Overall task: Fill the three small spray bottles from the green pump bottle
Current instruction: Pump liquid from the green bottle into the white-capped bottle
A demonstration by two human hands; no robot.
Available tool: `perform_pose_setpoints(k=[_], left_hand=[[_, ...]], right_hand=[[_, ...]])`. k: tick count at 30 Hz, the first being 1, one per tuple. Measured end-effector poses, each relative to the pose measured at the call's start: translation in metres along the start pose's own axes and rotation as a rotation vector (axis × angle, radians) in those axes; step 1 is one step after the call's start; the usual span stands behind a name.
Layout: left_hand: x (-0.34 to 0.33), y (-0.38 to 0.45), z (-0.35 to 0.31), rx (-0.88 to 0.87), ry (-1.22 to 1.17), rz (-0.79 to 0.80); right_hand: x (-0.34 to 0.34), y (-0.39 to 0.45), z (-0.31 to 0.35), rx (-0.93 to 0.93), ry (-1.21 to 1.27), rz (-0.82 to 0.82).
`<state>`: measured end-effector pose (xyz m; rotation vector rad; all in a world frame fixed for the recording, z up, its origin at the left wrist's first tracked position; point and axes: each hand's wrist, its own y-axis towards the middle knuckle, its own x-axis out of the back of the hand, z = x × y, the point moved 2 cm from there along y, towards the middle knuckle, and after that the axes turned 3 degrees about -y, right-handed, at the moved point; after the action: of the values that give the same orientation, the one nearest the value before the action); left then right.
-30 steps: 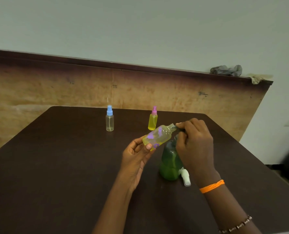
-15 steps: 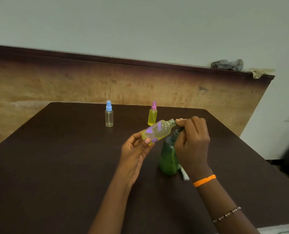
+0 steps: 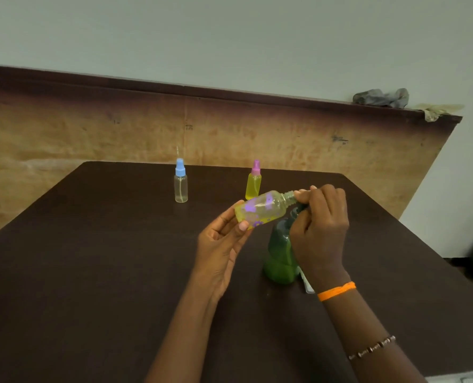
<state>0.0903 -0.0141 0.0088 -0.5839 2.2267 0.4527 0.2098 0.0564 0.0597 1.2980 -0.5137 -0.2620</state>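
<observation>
My left hand (image 3: 221,244) holds a small clear bottle with purple flowers (image 3: 261,207), tilted with its open neck to the right and yellow liquid inside. My right hand (image 3: 319,225) is curled over the pump head of the green pump bottle (image 3: 281,255), fingertips at the small bottle's neck. The pump head is mostly hidden under that hand. At the back of the table stand a clear spray bottle with a blue cap (image 3: 180,181) and a yellow-filled one with a pink cap (image 3: 254,180).
A white spray cap (image 3: 306,283) lies on the dark brown table (image 3: 91,272) just right of the green bottle, partly behind my right wrist. A wooden board with rags (image 3: 380,97) on top stands behind the table. The table's right edge runs close by.
Both hands with the flowered bottle and the green bottle have kept their pose; only the camera has shifted a little, so everything sits slightly higher in view.
</observation>
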Motion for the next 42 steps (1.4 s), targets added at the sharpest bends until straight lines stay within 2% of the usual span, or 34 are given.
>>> perform_pose_setpoints(k=[4, 10, 16, 20, 25, 27, 31, 38, 42], left_hand=[[0.0, -0.002, -0.001, -0.027, 0.031, 0.013], [-0.005, -0.004, -0.001, -0.031, 0.032, 0.034], [-0.001, -0.001, 0.0, -0.035, 0.018, 0.022], [-0.004, -0.004, 0.002, -0.034, 0.017, 0.015], [-0.006, -0.003, 0.003, -0.033, 0.014, 0.029], [-0.005, -0.003, 0.004, -0.026, 0.012, 0.02], [-0.002, -0.001, 0.003, -0.029, 0.012, 0.007], [0.0, 0.0, 0.004, -0.025, 0.019, -0.01], [0.001, 0.001, 0.004, -0.026, 0.033, 0.03]], right_hand=[[-0.005, 0.001, 0.0, -0.019, 0.003, -0.038], [0.003, 0.016, 0.0, 0.018, -0.015, 0.073], [-0.003, -0.005, -0.007, 0.006, 0.044, -0.031], [0.004, 0.002, -0.006, 0.062, -0.001, 0.03], [0.01, 0.027, -0.003, 0.107, -0.099, 0.195], [0.009, 0.021, -0.002, 0.084, -0.094, 0.164], [-0.001, -0.004, -0.009, 0.036, 0.017, -0.019], [0.0, 0.015, -0.001, 0.091, 0.003, 0.076], [0.003, 0.002, 0.0, 0.011, -0.035, 0.052]])
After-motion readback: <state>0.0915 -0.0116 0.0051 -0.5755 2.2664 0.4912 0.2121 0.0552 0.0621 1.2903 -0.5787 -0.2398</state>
